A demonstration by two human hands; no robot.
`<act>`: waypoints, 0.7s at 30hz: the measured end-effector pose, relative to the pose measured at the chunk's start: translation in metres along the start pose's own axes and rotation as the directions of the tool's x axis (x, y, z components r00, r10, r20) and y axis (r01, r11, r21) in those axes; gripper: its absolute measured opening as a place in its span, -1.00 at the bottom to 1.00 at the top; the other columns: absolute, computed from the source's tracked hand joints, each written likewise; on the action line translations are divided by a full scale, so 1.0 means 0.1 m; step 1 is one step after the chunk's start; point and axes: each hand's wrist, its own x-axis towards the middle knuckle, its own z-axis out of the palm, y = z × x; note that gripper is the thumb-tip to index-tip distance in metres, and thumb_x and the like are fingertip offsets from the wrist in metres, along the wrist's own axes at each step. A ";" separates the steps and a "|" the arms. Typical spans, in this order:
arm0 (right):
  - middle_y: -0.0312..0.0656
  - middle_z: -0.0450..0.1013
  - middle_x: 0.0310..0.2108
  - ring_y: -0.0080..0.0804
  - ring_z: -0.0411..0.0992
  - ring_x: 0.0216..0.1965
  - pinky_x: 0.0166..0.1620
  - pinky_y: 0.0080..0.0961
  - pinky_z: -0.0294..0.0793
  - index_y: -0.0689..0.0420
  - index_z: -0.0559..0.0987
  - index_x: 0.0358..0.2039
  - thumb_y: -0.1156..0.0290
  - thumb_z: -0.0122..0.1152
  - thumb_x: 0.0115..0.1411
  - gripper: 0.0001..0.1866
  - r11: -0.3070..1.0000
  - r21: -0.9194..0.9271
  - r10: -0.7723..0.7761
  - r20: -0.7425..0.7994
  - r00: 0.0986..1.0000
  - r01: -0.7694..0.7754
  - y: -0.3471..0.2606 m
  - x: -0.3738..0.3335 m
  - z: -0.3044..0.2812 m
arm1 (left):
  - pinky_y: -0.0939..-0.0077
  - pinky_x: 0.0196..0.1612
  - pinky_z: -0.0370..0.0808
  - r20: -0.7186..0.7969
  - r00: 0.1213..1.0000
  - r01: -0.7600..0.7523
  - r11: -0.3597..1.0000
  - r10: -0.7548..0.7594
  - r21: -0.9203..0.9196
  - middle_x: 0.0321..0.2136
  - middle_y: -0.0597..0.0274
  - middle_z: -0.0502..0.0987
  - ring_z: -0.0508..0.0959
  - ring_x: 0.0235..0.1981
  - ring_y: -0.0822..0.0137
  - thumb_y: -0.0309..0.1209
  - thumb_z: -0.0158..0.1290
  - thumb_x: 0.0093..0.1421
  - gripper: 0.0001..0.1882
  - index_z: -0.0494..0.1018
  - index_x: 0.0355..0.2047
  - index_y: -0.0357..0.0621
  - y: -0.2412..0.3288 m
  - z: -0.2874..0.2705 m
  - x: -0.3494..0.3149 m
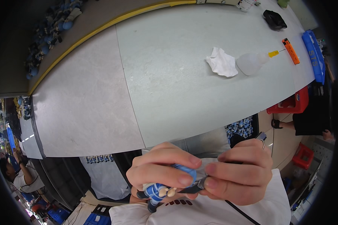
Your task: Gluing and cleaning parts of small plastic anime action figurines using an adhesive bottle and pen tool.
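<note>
Close in front of my body, below the table's near edge, my left hand [163,165] is closed around a small figurine [156,190] with a blue head and a blue-and-white body. Its dark feet point down and to the left; my fingers cover part of the head. Beside it, my right hand [240,172] pinches a dark grey, pointed piece [191,186] against the figurine's head. What kind of piece this is I cannot make out, since the fingers hide most of it. A ring sits on one right finger.
On the pale table [169,86] lie a crumpled white tissue [221,62], a translucent bottle [250,63] with a yellow needle tip, and a slim orange object [290,51]. Many blue figurines [49,37] line a shelf behind a yellow edge. Red stools [291,103] and another person stand right.
</note>
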 end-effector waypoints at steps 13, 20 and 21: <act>-0.30 0.43 -0.46 -0.51 0.33 -0.55 -0.62 -0.72 0.19 0.09 0.48 -0.47 0.42 0.30 -0.18 -0.78 0.992 0.125 -0.006 0.046 0.999 0.001 0.06 0.02 0.01 | 0.59 -0.47 0.44 -0.062 0.998 -0.024 0.998 0.021 -0.055 -0.31 -0.11 0.46 0.51 -0.45 0.27 -0.54 0.26 -0.21 -0.63 0.41 -0.34 -0.17 -0.02 0.03 -0.02; -0.30 0.44 -0.47 -0.51 0.34 -0.55 -0.61 -0.71 0.22 0.09 0.48 -0.47 0.40 0.29 -0.14 -0.81 0.998 0.059 -0.016 0.052 0.999 0.013 0.02 0.03 0.00 | 0.61 -0.48 0.44 -0.096 0.994 -0.051 0.997 0.046 -0.060 -0.31 -0.12 0.46 0.51 -0.45 0.27 -0.55 0.27 -0.23 -0.63 0.42 -0.35 -0.18 -0.04 0.04 -0.03; -0.30 0.44 -0.47 -0.51 0.34 -0.55 -0.61 -0.71 0.22 0.09 0.48 -0.47 0.40 0.29 -0.14 -0.81 0.998 0.055 -0.015 0.052 0.999 0.012 0.02 0.04 -0.02 | 0.61 -0.48 0.44 -0.094 0.995 -0.052 0.997 0.045 -0.065 -0.31 -0.12 0.46 0.51 -0.45 0.27 -0.55 0.27 -0.23 -0.63 0.42 -0.35 -0.18 -0.02 0.04 -0.02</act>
